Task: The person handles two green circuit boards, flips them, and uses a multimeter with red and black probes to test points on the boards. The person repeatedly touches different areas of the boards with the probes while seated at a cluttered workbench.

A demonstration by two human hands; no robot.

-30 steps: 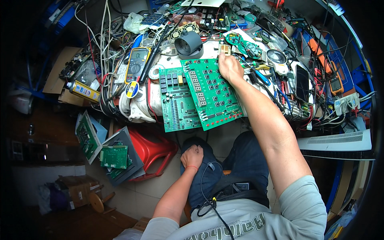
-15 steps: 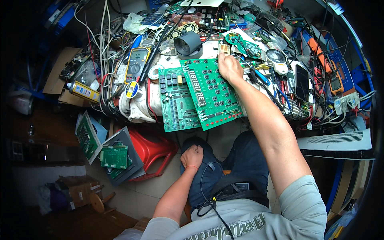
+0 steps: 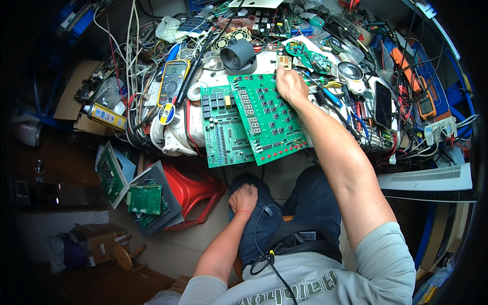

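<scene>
My right hand (image 3: 291,86) is at the far right corner of a green circuit board (image 3: 272,114) with black digit displays, round buttons and a row of red parts. Its fingers are curled, and what they grip is hidden. Just beyond the fingertips is a small tan block-like part (image 3: 284,61). Partly under the first board, to its left, lies a second green circuit board (image 3: 226,134) with dark relays and many small components. Both boards reach over the bench's front edge. My left hand (image 3: 244,198) rests on my left thigh in a loose fist.
A yellow multimeter (image 3: 174,79) and a dark grey cylinder (image 3: 239,55) stand among cables behind the boards. Blue-handled pliers (image 3: 333,96) and a round speaker (image 3: 351,71) lie to the right. Below left, more boards (image 3: 145,199) lean by a red stool (image 3: 203,195).
Almost nothing differs. The boards and bench appear shifted very slightly in the picture, while both hands keep their places.
</scene>
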